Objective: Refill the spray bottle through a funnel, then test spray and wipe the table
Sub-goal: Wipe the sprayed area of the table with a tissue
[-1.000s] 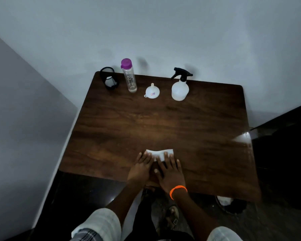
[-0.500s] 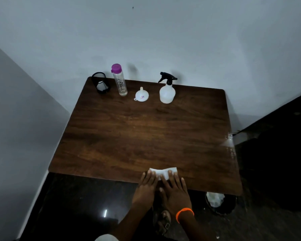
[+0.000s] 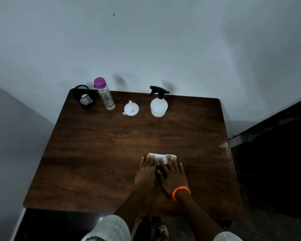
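Two hands lie flat side by side on the tabletop (image 3: pixel 97 162), the left hand (image 3: pixel 146 171) and right hand (image 3: pixel 174 176) both with fingers straight, pressing on one folded white cloth (image 3: pixel 161 157); neither grip closes round it, and the cloth's far strip shows just beyond the fingertips. The right wrist carries one orange band (image 3: pixel 181 193). Well beyond the hands, in a row near the far edge, stand four items: one black mesh cup (image 3: pixel 84 97) far left of the hands, one clear bottle (image 3: pixel 106 96) with a purple cap just beside it, one white funnel (image 3: pixel 131 108) set mouth-down, and one spray bottle (image 3: pixel 158 103) with black trigger head almost straight ahead of the hands. These stand apart from one another. Nothing lies between the hands and that row; bare wood also extends left and right of the hands to both side edges. The hands sit nearer the near edge than the far one. A pale wall backs the far edge.
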`<state>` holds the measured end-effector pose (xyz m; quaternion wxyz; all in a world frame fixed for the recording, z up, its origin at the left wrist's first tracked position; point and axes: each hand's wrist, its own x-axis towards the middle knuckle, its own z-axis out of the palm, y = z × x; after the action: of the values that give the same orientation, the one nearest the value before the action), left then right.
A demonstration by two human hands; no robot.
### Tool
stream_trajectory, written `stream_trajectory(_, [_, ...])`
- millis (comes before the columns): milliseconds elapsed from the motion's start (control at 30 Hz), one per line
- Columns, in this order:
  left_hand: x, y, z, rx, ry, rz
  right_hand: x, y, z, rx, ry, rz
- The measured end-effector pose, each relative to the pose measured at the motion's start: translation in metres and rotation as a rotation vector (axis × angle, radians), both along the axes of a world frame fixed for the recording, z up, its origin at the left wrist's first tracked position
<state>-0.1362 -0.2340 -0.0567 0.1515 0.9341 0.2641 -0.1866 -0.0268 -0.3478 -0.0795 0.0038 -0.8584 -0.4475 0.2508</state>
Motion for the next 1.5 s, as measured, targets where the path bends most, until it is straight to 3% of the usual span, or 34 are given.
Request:
stream_trajectory(200, [0.048,0.065,-0.003,-0.017,-0.133,-0.023,0.048,0.064,-0.005,0.023,-0.027,-0.039])
stream_trajectory(433, [0.112,0.115,-0.005,0.027,-0.112,-0.059,0.116,0.119,-0.001,0.043,-0.005,-0.070])
stream_trajectory(800, [0.152,0.107,-0.013,0.036,-0.193,-0.150,0.162,0.099,-0.002,0.069,-0.001,-0.126])
stream_trajectory(1100, [0.124,0.045,-0.001,-0.002,-0.128,-0.253,0.115,0.020,0.000,0.038,-0.024,-0.196])
stream_trajectory(1267, [0.082,0.002,-0.004,-0.035,-0.162,-0.231,0.069,-0.029,0.000,0.034,0.006,-0.210])
stream_trajectory(1500, [0.005,-0.067,0.007,-0.084,-0.056,-0.206,-0.011,-0.099,-0.003,0.093,0.004,-0.193])
